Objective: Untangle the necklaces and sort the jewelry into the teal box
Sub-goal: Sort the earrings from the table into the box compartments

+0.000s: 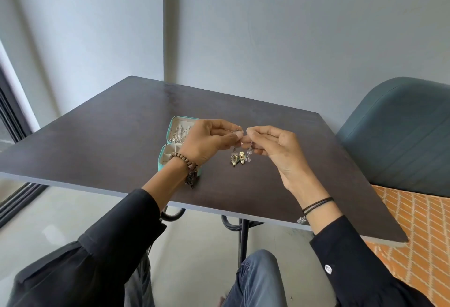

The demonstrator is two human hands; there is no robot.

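Untangling step under way. Left hand (209, 140) and right hand (270, 147) both pinch tangled necklaces (239, 154), held just right of open teal box (168, 158) on surface (109, 141). Next, likely: tease chains apart gently, then box them.

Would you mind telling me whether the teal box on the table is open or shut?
Open: the teal box lies spread, both pale-lined halves facing up, silver chains in the far half; the left hand hides part.

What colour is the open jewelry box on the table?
The box is teal outside, cream inside; head view.
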